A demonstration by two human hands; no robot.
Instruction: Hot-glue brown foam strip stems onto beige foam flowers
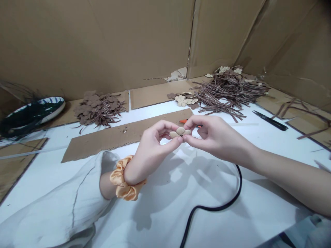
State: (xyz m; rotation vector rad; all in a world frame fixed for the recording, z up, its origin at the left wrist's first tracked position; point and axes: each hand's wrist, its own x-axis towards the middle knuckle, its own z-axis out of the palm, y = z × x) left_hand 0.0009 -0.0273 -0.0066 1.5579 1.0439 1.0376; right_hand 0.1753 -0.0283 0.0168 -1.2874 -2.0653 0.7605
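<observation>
Between both hands, above the white table, is a small beige flower piece (180, 131) with rounded petals. My left hand (152, 146), with an orange scrunchie (126, 177) at its wrist, pinches the flower's left side between thumb and fingers. My right hand (217, 136) pinches its right side the same way. The two thumbs nearly meet below the petals. Just behind the flower shows the orange end of a tool (183, 121), the rest hidden by my right hand. The underside of the flower cannot be seen.
Brown flowers and strips (95, 106) lie back left, by a bowl of dark threads (33, 112). Brown strips (230, 91) and beige flowers (184, 100) are back right, near black tweezers (270, 120). A cardboard strip (98, 141) and black cable (212, 208) lie on the table (160, 220).
</observation>
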